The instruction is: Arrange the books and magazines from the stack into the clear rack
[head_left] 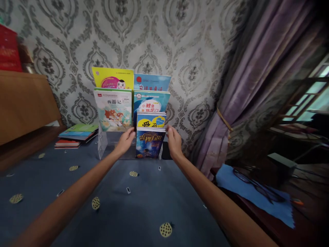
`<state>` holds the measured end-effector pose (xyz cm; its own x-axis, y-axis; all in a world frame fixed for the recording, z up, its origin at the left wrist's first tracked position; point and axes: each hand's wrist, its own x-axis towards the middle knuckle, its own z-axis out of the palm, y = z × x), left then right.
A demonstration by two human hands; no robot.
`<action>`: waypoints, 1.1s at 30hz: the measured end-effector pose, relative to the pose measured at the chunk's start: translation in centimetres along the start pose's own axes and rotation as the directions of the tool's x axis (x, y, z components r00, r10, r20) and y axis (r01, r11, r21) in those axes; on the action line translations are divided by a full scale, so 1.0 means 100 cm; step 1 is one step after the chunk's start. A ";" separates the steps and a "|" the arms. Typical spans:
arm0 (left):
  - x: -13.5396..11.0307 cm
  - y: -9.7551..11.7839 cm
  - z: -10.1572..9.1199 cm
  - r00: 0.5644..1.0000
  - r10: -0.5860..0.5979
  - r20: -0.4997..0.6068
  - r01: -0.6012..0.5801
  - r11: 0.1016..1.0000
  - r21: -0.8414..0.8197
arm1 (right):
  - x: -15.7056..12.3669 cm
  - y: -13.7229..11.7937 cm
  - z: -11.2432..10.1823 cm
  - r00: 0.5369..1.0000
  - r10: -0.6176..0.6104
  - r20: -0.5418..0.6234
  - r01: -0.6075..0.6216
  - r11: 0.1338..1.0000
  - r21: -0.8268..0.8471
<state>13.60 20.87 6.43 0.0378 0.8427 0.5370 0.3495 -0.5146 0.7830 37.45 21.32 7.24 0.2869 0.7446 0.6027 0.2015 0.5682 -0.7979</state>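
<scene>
A clear tiered book stand (102, 146) holds several children's books against the wall. In its front right section stands a dark blue book (149, 144), upright, with a yellow-and-blue book (144, 120) just behind it. My left hand (125, 141) is closed, its fingertips at the dark blue book's upper left edge. Across from it, my right hand (174, 141) has curled fingers at the upper right edge. Some fingers are hidden. To the left sits a white illustrated book (114, 111); behind are a yellow book (113, 78), a light blue book (152, 82) and a teal book (151, 101).
A pile of books (77, 134) lies left of the stand on the dark blue patterned cloth (113, 206). A black object (167, 151) is beside my right hand. Purple curtains (231, 92) hang at right, above glasses (259, 187) on a blue cloth (231, 178).
</scene>
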 end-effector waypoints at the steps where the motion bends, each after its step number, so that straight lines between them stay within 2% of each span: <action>1: -0.008 -0.004 -0.006 1.000 0.002 -0.009 -0.002 0.999 0.040 | -0.008 -0.004 -0.002 0.998 -0.045 -0.033 0.044 0.999 -0.030; 4: -0.036 -0.020 -0.035 1.000 -0.009 -0.014 0.011 0.991 0.130 | -0.044 -0.018 -0.005 0.986 -0.168 -0.008 0.167 0.983 -0.079; 6: -0.053 -0.032 -0.064 0.998 -0.053 -0.026 0.056 0.983 0.175 | -0.073 -0.025 -0.001 0.977 -0.159 0.144 0.172 0.982 -0.083; 8: -0.066 -0.044 -0.096 0.991 -0.106 -0.081 0.122 0.965 0.233 | -0.101 -0.027 0.008 0.912 -0.163 0.376 0.199 0.978 -0.060; 10: -0.073 -0.055 -0.128 0.977 -0.138 -0.160 0.179 0.944 0.279 | -0.122 -0.024 0.022 0.826 -0.181 0.534 0.236 0.971 -0.035; 13: -0.081 -0.064 -0.160 0.957 -0.152 -0.246 0.225 0.927 0.301 | -0.142 -0.015 0.048 0.747 -0.161 0.644 0.229 0.973 -0.022; 15: -0.085 -0.063 -0.165 0.960 -0.155 -0.233 0.218 0.936 0.277 | -0.148 -0.011 0.064 0.722 -0.146 0.676 0.214 0.977 -0.017; 17: -0.089 -0.056 -0.158 0.973 -0.149 -0.178 0.190 0.952 0.241 | -0.152 -0.011 0.075 0.713 -0.145 0.686 0.207 0.978 -0.008; 19: -0.088 -0.043 -0.143 0.986 -0.130 -0.105 0.150 0.965 0.216 | -0.153 -0.015 0.079 0.727 -0.155 0.668 0.207 0.978 0.002; 21: -0.082 -0.027 -0.123 0.996 -0.085 -0.026 0.089 0.974 0.209 | -0.149 -0.021 0.077 0.772 -0.181 0.609 0.222 0.975 0.009; 23: -0.069 -0.013 -0.103 0.999 -0.017 0.029 0.011 0.977 0.214 | -0.136 -0.029 0.068 0.847 -0.213 0.488 0.244 0.970 0.002; 25: -0.051 -0.003 -0.085 0.996 0.055 0.072 -0.068 0.977 0.201 | -0.113 -0.037 0.054 0.921 -0.235 0.310 0.254 0.967 -0.024; 27: -0.030 0.002 -0.068 0.988 0.124 0.091 -0.138 0.975 0.175 | -0.082 -0.045 0.038 0.960 -0.251 0.127 0.260 0.963 -0.065; 30: -0.002 0.001 -0.046 0.981 0.184 0.058 -0.191 0.970 0.150 | -0.030 -0.053 0.016 0.959 -0.279 -0.057 0.272 0.956 -0.109; 33: 0.016 0.000 -0.031 0.981 0.194 -0.015 -0.187 0.963 0.194 | 0.015 -0.050 0.001 0.957 -0.283 -0.068 0.267 0.946 -0.182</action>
<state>10.80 21.75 8.30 0.0905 0.7243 0.6835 0.5115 -0.6227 0.5922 36.74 19.65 12.15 0.2808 0.5277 0.8016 0.4378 0.6728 -0.5963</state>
